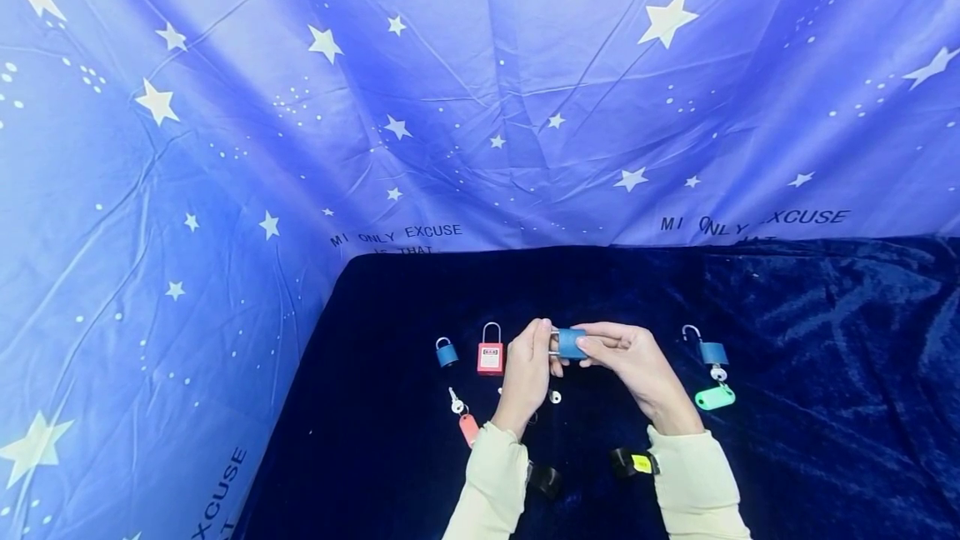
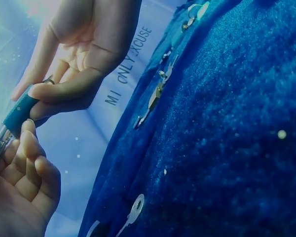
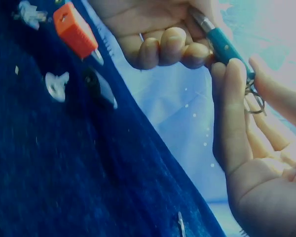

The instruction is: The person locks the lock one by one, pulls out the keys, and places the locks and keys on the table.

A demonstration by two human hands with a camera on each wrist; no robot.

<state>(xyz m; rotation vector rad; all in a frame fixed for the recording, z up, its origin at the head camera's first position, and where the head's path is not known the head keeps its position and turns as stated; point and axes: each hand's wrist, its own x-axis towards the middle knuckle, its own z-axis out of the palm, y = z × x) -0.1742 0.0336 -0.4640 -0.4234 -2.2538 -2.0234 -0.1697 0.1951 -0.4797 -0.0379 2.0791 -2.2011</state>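
Note:
A blue padlock [image 1: 572,344] is held sideways above the cloth, its metal shackle pointing left. My left hand [image 1: 527,369] grips it at the shackle end. The fingers and thumb of my right hand [image 1: 633,361] pinch the opposite end of its body. A metal ring [image 3: 256,102] shows beside the right fingers at that end; whether a key sits in the keyhole is hidden. Left of the hands stand a red padlock [image 1: 491,358] and a smaller blue padlock [image 1: 447,354]. Another blue padlock [image 1: 714,353], shackle swung open, lies at the right with a key [image 1: 718,374] at its base.
A green tag [image 1: 716,397] hangs from the right padlock's key. Nearer the left forearm lies a loose key [image 1: 456,402] with a red tag [image 1: 468,430]. Another key head [image 1: 555,397] shows between the forearms. Dark blue velvet [image 1: 375,457] covers the surface, with a starry curtain [image 1: 480,107] behind.

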